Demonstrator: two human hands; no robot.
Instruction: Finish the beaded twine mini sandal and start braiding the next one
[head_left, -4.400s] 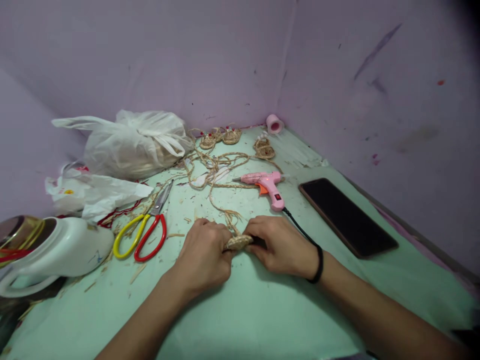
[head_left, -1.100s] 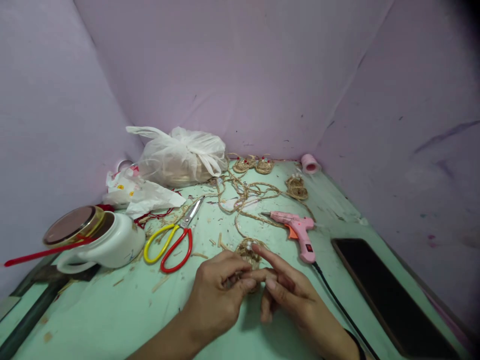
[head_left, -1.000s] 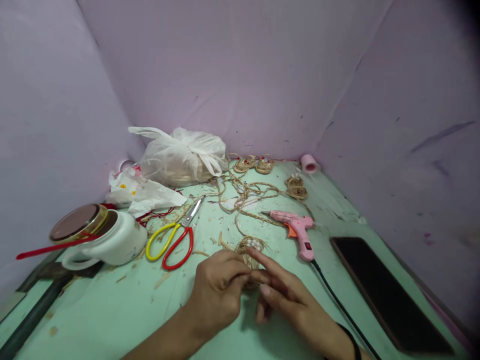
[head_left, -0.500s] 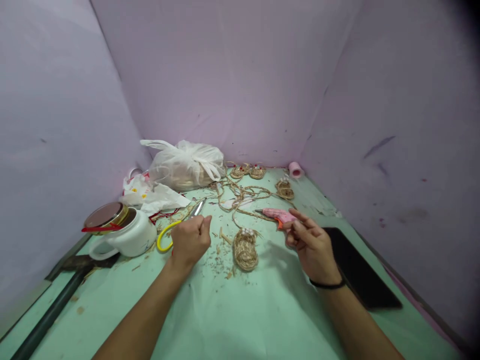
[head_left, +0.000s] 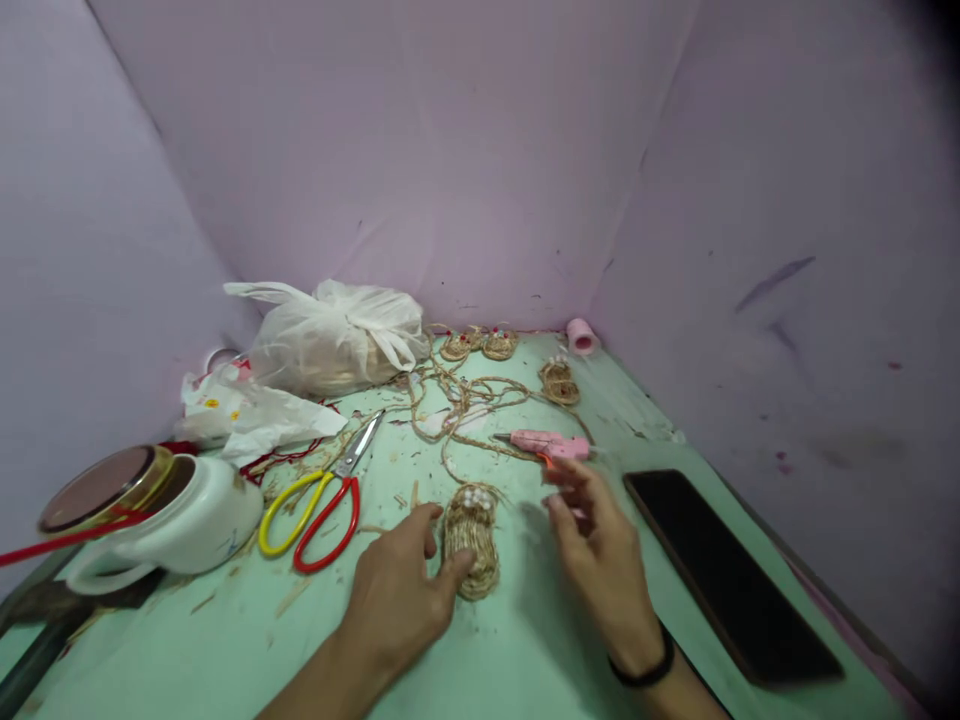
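Observation:
A small rope slipper (head_left: 472, 545) with white beads at its top lies on the green tabletop in front of me. My left hand (head_left: 401, 580) is at its left side, fingers apart; the thumb overlaps the slipper's lower part, and I cannot tell how firmly it touches. To the right, my right hand (head_left: 600, 545), with a black band on the wrist, hovers with loosely bent fingers apart and nothing visible in them. Just beyond those fingertips lies a pink glue gun (head_left: 551, 444) with an orange trigger. Twine (head_left: 450, 450) runs from the slipper toward a loose tangle behind it.
Scissors (head_left: 322, 510) with yellow and red handles lie left, near a white mug (head_left: 202, 515) and a hammer (head_left: 30, 655). A white plastic bag (head_left: 337, 340), more rope slippers (head_left: 559, 380) and a pink roll (head_left: 581, 337) stand behind. A black phone (head_left: 727, 575) lies right.
My left hand has moved from beside the scissors to the slipper, its fist opening. My right hand has drawn back from the glue gun, which lies on the table. The view has shifted.

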